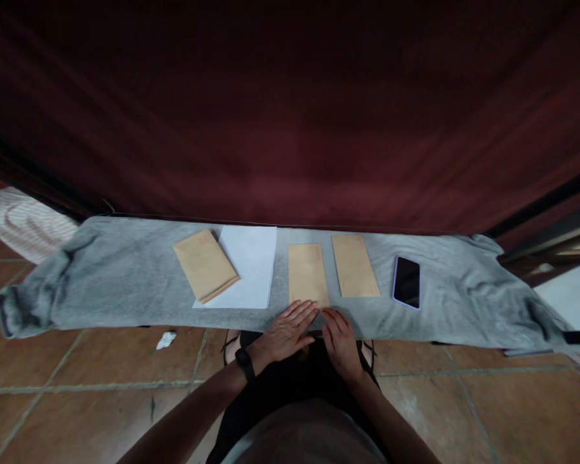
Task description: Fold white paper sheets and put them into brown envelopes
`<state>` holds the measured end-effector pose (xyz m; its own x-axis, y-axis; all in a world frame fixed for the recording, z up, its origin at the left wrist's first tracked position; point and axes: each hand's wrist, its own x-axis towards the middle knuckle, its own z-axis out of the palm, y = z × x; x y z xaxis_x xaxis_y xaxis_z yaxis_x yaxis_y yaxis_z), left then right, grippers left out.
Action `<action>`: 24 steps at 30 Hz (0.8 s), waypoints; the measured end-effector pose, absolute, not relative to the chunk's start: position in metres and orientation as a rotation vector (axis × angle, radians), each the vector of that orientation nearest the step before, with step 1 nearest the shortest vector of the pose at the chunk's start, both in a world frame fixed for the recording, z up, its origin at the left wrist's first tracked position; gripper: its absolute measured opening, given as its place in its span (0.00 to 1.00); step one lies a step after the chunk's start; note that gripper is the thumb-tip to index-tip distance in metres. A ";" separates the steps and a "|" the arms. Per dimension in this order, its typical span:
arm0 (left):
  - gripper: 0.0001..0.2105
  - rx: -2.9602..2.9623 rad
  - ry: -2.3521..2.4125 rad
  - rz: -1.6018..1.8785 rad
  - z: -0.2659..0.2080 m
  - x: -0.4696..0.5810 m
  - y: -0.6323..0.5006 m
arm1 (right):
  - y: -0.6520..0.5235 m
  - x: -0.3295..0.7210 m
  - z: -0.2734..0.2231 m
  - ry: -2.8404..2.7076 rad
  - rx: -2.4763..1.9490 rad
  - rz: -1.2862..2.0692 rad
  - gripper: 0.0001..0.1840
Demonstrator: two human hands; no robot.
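Observation:
A tan paper envelope point(307, 270) with small red print lies upright in front of me, its lower edge close to the front of the cloth-covered bench. My left hand point(290, 332), with a dark band on the wrist, rests on the lower edge of this envelope with fingers stretched out flat. My right hand point(339, 338) is at the envelope's lower right corner, fingers loosely bent and the thumb apart. A second envelope point(355, 265) lies just to the right, untouched.
On the left, a stack of tan envelopes point(205, 264) partly overlaps white paper sheets point(252, 267). A phone point(406, 282) lies at the right on the grey cloth point(468, 290). Behind rises a dark red fabric panel point(290, 142). A crumpled white scrap point(166, 340) is on the tiled floor.

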<state>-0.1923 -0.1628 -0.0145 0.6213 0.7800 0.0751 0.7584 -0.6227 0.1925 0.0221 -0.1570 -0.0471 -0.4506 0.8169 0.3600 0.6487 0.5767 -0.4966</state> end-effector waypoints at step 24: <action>0.32 2.642 1.763 0.342 -0.037 -0.204 -0.206 | -0.149 0.021 -0.031 -2.222 -1.513 0.263 0.20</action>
<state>-0.2040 -0.2058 -0.0367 0.3685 0.9066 0.2057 0.9178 -0.3900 0.0745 0.0205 -0.1494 -0.0310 -0.3071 0.9191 0.2469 0.8359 0.3845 -0.3918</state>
